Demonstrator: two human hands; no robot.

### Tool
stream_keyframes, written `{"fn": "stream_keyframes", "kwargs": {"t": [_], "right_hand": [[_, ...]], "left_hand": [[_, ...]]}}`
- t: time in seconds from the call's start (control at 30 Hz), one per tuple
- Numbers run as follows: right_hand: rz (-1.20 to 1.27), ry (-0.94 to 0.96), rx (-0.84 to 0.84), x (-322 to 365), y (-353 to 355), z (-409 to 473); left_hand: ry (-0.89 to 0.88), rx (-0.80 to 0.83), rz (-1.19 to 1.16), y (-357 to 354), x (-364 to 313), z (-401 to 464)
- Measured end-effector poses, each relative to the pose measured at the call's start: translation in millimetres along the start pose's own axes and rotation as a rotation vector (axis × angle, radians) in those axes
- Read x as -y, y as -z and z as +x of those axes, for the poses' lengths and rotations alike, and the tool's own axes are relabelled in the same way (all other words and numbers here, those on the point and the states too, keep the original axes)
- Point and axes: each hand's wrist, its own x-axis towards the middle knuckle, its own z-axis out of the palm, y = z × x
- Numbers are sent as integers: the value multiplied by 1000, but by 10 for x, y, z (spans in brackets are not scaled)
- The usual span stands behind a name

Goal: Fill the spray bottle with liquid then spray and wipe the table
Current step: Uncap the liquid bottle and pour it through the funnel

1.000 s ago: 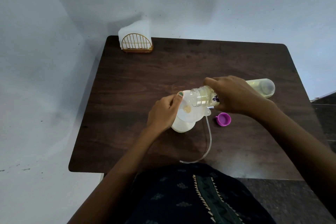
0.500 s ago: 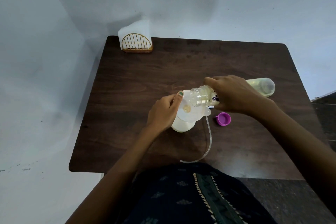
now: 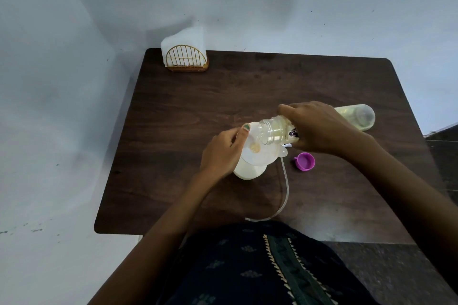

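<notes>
— What's she doing over by the spray bottle (image 3: 249,170)?

— It stands near the middle of the table (image 3: 188,116), a white funnel (image 3: 257,153) sitting in its neck. Her left hand (image 3: 223,153) curls round the funnel's rim, thumb on the edge. Her right hand (image 3: 319,129) grips a clear refill bottle (image 3: 275,132), tipped with its mouth over the funnel.

— And beside it?

— A purple cap (image 3: 305,161) just right of the spray bottle, a clear tube (image 3: 282,193) curving toward her, a napkin holder (image 3: 186,59) at the far corner.
</notes>
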Motion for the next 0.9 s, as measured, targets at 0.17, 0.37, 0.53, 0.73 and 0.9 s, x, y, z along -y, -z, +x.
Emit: {"fn": "stream_keyframes", "kwargs": {"t": [0.17, 0.37, 0.53, 0.73, 0.9], "right_hand": [[6, 1, -10, -3, 0, 1], [0, -7, 3, -3, 8, 2], [10, -15, -7, -4, 7, -2], [18, -11, -14, -2, 4, 2], [21, -7, -18, 0, -2, 1]], "left_hand": [[3, -1, -1, -3, 5, 4], [5, 5, -13, 0, 4, 4], [6, -6, -25, 4, -4, -5], [2, -14, -26, 7, -8, -5], [6, -8, -26, 3, -7, -1]]}}
